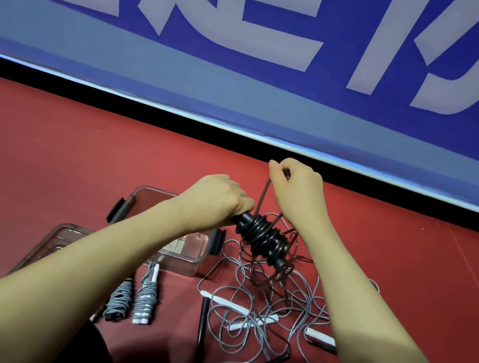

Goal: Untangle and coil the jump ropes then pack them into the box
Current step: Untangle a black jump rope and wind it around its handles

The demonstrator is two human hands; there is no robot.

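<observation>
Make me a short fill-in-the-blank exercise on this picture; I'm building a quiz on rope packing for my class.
1. The left hand grips the handles of a ____ rope bundle.
2. The right hand pinches the rope's loose end ____ the bundle.
3. ____ finished grey coils lie on the red floor.
4. The clear box has its lid ____.

Missing words: black; above; two; off
</observation>
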